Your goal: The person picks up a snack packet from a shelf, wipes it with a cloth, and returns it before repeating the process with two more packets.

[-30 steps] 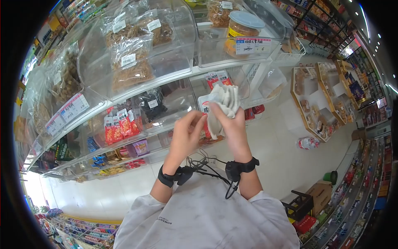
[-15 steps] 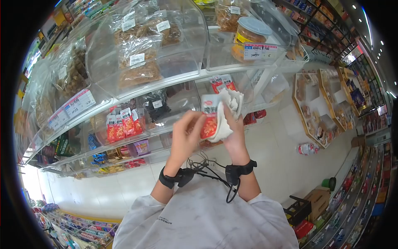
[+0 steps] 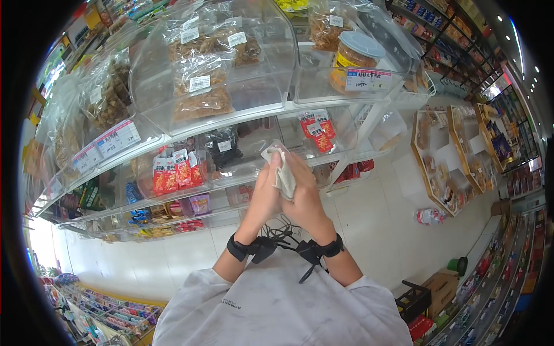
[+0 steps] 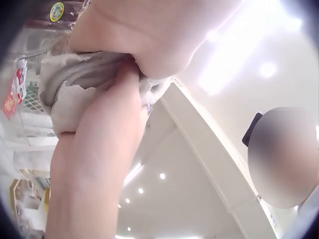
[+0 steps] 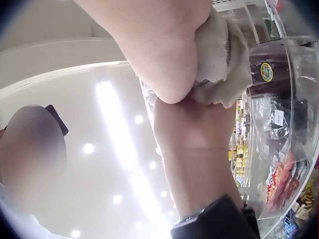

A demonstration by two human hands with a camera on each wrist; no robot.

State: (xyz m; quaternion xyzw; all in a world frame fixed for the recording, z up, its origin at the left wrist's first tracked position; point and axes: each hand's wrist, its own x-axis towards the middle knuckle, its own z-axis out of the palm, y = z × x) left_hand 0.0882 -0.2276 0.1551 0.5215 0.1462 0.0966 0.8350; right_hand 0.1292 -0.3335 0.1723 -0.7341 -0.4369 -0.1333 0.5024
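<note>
A folded off-white cloth [image 3: 284,180] is held between my two hands, in front of the lower bins. In the head view, my left hand [image 3: 264,190] grips it from the left with the thumb side up. My right hand [image 3: 304,193] lies against its right side, fingers long over it. The palms face each other with the heels close together. Both wrist views show crumpled cloth [image 4: 75,94] bulging out between the hands. A pale, glossy edge shows above the cloth; the rest of what lies inside is hidden.
Red-and-white snack packets [image 3: 317,131] lie in the clear bin beyond my hands, with more red packets [image 3: 173,173] to the left. A dark bagged food [image 3: 222,148] sits between. Above are bagged dried goods [image 3: 202,86] and a lidded tub [image 3: 356,57]. Wooden display stands [image 3: 438,161] are at right.
My hands have come together and moved slightly left, closing over the cloth. The red-and-white packet seen between them half a second ago is out of sight. The head view has shifted slightly.
</note>
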